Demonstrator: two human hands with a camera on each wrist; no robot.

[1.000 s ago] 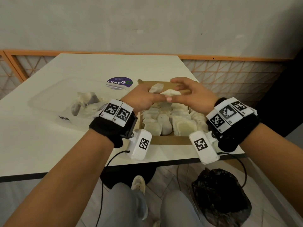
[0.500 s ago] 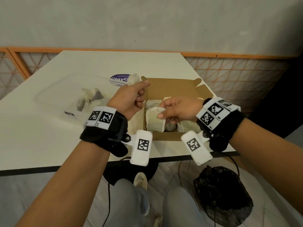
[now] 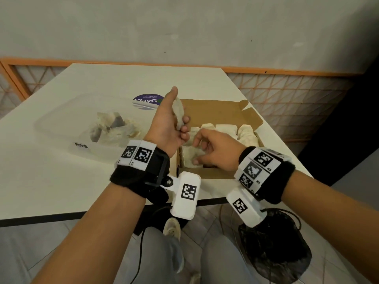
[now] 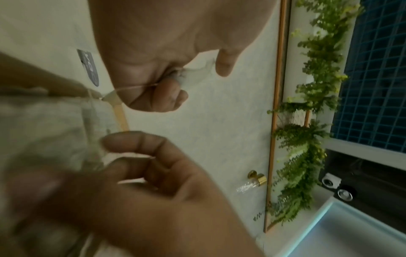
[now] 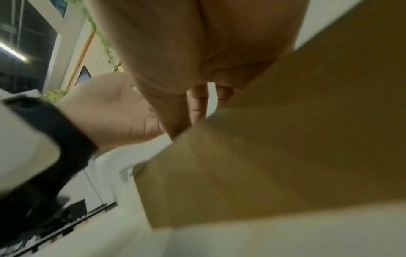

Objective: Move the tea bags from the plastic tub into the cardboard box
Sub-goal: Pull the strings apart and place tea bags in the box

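The left hand (image 3: 168, 128) holds one tea bag (image 3: 178, 113) upright between thumb and curled fingers (image 3: 185, 119), above the box's (image 3: 225, 113) left wall. The right hand (image 3: 217, 152) is inside the box; its bent fingers (image 3: 198, 138) touch the near-left bags (image 3: 190, 156), grip unclear. More bags lie in the tub (image 3: 61, 128) to the left. The box sits near the table's (image 3: 61, 181) front edge.

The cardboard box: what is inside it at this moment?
The cardboard box holds tea bags standing in rows. The right hand reaches in at the near left corner, touching one bag, and hides what lies under it.
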